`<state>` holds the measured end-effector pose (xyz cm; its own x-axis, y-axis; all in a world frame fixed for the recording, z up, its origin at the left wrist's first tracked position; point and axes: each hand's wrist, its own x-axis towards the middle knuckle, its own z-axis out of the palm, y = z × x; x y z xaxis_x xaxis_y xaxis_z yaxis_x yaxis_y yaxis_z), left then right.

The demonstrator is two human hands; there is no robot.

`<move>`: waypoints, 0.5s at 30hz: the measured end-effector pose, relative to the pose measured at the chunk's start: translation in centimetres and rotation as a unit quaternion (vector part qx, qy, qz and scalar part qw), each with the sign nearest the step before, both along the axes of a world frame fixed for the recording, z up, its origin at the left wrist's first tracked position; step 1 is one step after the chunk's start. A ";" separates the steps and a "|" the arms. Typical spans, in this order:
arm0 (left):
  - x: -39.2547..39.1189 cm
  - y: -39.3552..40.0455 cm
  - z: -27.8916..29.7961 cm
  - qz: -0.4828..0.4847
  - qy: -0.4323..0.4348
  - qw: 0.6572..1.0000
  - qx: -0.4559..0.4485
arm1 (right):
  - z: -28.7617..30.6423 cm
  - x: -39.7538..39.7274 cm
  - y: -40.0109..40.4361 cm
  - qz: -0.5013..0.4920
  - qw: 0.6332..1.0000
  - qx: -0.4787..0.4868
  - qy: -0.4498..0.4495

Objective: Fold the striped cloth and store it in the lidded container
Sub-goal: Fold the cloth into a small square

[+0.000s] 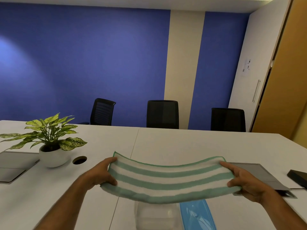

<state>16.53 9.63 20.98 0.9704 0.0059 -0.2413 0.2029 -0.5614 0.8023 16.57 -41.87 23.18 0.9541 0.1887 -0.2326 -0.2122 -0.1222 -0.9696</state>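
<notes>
- White table [182, 143]: broad surface with seams running front to back; far edge backed by three black chairs [162, 114]; wide bare stretch beyond the cloth, between plant and right-hand panel.
- Grey inset panels: one at left edge [15, 165], one at right [259, 175] partly behind the right hand; round cable hole [79, 160] just beside the plant pot.
- Striped cloth [167, 178]: green and white, held above the table, stretched between both hands, sagging in the middle, layered double along the near edge; directly over the container.
- Clear container [154, 216]: standing open on the table near the bottom edge, partly hidden by the cloth; contents not discernible.
- Blue lid [197, 216]: lying off, touching the container's right side.
- Potted plant [49, 140]: white bowl pot, left of centre, well apart from the cloth.
- Left hand [101, 173]: pinched closed on the cloth's left end.
- Right hand [240, 180]: pinched closed on the cloth's right end.
- Dark flat object [297, 175]: at right edge, cropped.
</notes>
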 end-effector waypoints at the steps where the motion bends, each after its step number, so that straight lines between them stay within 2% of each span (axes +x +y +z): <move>1: 0.2 -0.4 0.4 0.003 0.000 1.000 -0.006 | 0.3 -0.1 0.6 0.004 1.000 -0.004 -0.004; 15: 1.3 -9.0 3.2 -0.058 -0.019 0.998 -0.009 | -0.2 1.2 8.2 0.064 0.991 -0.117 -0.030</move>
<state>17.79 0.59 24.23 0.9728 -0.1109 -0.2036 0.1068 -0.5651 0.8181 17.76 -33.64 22.93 0.9395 0.2559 -0.2277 -0.1236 -0.3668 -0.9221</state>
